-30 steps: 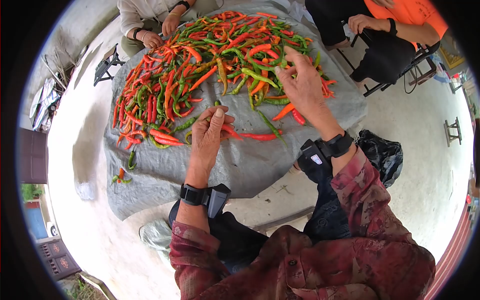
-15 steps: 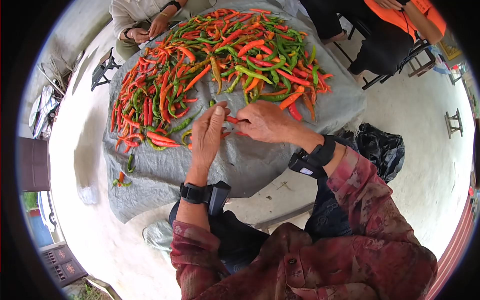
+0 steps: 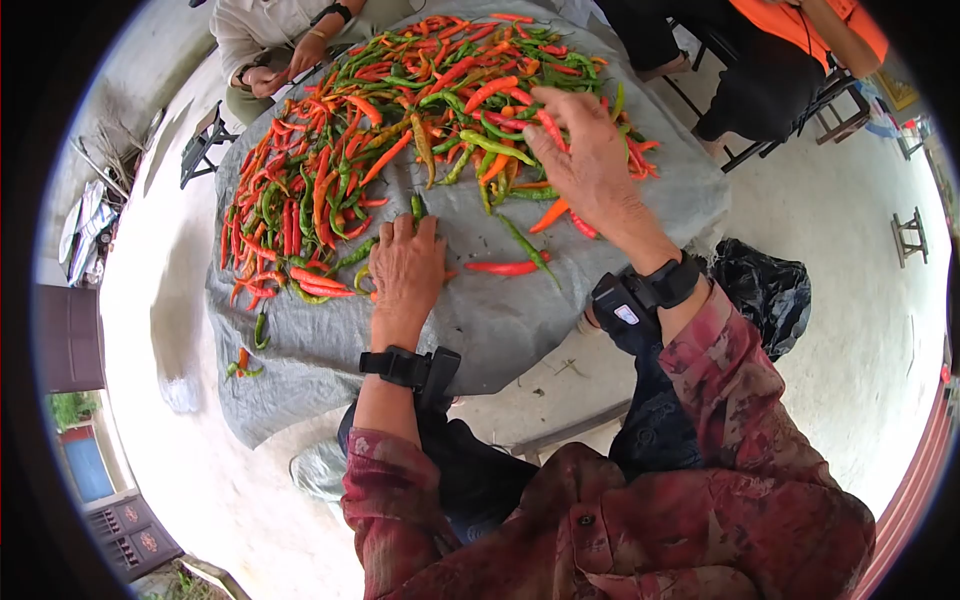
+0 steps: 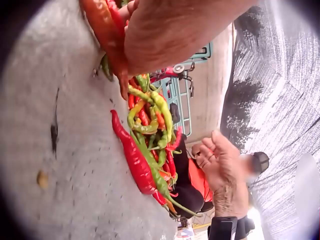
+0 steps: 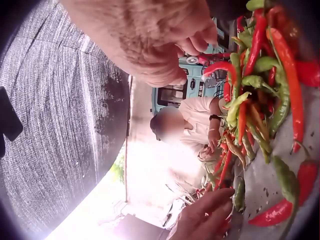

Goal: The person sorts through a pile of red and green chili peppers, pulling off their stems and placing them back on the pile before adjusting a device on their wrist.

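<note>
Right now your left hand [image 3: 405, 270] lies palm down on the grey cloth [image 3: 480, 330] that covers the bench, at about 7 o'clock of the pile of chillies [image 3: 400, 110]. Its fingers are stretched out toward 12 o'clock, not curled. They rest on a red chilli [image 4: 107, 30], which the left wrist view shows pressed between the hand and the cloth. A short green chilli [image 3: 416, 208] lies just off the fingertips.

Your right hand [image 3: 590, 165] hangs above the pile's 4 o'clock edge, clear of the cloth. Its fingers are bent with the thumb drawn close to them; I cannot tell whether anything sits in that pinch.

At 3 o'clock of your left hand, a long red chilli [image 3: 505, 267] lies alone on the cloth, with a thin green chilli [image 3: 525, 243] crossing its far end.

At 11 o'clock of the bench, another person's hand [image 3: 305, 55] is at the pile's edge. A black bag [image 3: 765, 290] sits on the floor at 4 o'clock, and a few stray chillies [image 3: 243, 362] lie near the cloth's 8 o'clock edge.
</note>
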### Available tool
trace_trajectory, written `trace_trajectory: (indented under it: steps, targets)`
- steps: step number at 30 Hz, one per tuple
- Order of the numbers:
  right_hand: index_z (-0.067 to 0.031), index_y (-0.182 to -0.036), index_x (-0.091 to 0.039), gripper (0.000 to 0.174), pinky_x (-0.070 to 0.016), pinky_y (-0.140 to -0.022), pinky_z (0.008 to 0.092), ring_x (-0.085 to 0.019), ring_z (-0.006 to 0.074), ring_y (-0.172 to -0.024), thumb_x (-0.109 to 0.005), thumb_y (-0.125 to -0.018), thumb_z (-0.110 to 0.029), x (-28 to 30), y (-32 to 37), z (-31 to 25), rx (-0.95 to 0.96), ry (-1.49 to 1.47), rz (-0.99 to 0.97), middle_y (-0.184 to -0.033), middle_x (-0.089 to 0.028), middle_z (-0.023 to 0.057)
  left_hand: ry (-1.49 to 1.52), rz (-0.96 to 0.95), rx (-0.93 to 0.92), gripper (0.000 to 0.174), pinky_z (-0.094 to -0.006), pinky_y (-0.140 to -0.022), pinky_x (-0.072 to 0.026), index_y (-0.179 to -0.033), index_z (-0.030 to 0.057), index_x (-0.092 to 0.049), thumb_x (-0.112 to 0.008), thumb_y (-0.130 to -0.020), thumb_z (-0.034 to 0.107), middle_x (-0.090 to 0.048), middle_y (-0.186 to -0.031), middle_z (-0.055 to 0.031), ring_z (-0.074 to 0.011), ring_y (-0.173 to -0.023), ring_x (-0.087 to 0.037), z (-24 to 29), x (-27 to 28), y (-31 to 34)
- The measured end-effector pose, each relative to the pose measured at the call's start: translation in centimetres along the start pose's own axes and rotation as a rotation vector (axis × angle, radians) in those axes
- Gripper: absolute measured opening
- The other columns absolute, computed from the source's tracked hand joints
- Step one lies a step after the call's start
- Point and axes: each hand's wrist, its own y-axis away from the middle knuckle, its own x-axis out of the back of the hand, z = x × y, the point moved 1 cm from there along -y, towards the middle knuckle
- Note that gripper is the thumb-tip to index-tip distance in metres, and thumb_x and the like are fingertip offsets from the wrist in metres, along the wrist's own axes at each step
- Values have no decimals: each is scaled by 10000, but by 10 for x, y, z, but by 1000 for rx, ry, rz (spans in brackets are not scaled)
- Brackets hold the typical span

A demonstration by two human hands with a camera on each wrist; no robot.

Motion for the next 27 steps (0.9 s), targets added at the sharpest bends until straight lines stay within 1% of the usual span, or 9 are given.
trace_trajectory:
  steps: [2, 4, 7, 9, 12, 18, 21, 24, 27]
  targets:
    - [-19, -1161, -535, 347, -480, -748, 363, -584, 248, -880, -599, -861, -182, -4, 5, -4, 6, -33, -11, -988, -574, 149, -22, -107, 82, 214, -407, -784, -462, -945, 29, -618, -600, -793, 179, -588, -978, -152, -336, -944, -535, 6, 4, -1]
    - [-8, -1010, -593, 268, -468, -724, 395, -581, 315, -828, -642, -790, -153, -11, 10, -10, -79, -304, -210, -882, -585, 154, -52, -139, 88, 201, -405, -786, -461, -914, 22, -615, -608, -781, 172, -593, -965, -150, -334, -944, -539, 4, -2, -3]
    - [-11, -916, -613, 187, -474, -654, 391, -591, 301, -704, -638, -785, -142, -12, 11, -19, -166, -397, -320, -792, -595, 133, -122, -143, 65, 172, -396, -766, -471, -842, 12, -609, -632, -741, 150, -602, -917, -136, -324, -909, -559, -4, -8, -1]
    - [-20, -896, -616, 166, -473, -635, 395, -591, 298, -678, -634, -785, -142, -14, 13, -24, -155, -392, -332, -758, -597, 127, -159, -125, 32, 157, -389, -744, -483, -800, 10, -607, -647, -714, 135, -606, -882, -125, -316, -873, -574, -8, -9, -2]
    - [-34, -859, -621, 134, -475, -619, 400, -598, 295, -666, -630, -784, -145, -18, 17, -31, -127, -360, -400, -710, -601, 121, 57, -161, 214, 110, -413, -716, -490, -776, 6, -583, -638, -703, 67, -616, -822, -144, -338, -818, -594, -17, -10, -5]
    - [-39, -861, -616, 130, -480, -621, 397, -617, 288, -686, -630, -788, -146, -31, 28, -39, -24, -272, -519, -696, -615, 117, 192, 25, 250, 168, -446, -684, -488, -867, 36, -513, -566, -717, -18, -607, -780, -173, -377, -800, -598, -24, -11, -5]
    - [-34, -886, -612, 138, -476, -614, 394, -618, 281, -673, -630, -791, -133, -35, 30, -40, -7, -230, -570, -687, -612, 112, 277, 45, 300, 251, -439, -685, -487, -950, 54, -516, -554, -716, -29, -612, -844, -173, -378, -823, -594, -28, -7, -5]
    - [-39, -884, -615, 137, -480, -622, 400, -625, 292, -687, -629, -792, -140, -37, 31, -41, -10, -186, -612, -702, -623, 118, 236, 80, 254, 310, -425, -707, -489, -1008, 61, -537, -566, -712, -28, -579, -1042, -176, -366, -919, -571, -31, -4, -2]
    - [-43, -883, -619, 140, -484, -630, 406, -626, 302, -692, -629, -794, -151, -40, 33, -44, 24, -134, -635, -711, -629, 125, 48, 97, 55, 383, -414, -732, -489, -1059, 77, -547, -622, -691, -2, -485, -1216, -161, -355, -1017, -523, -27, -1, -1]
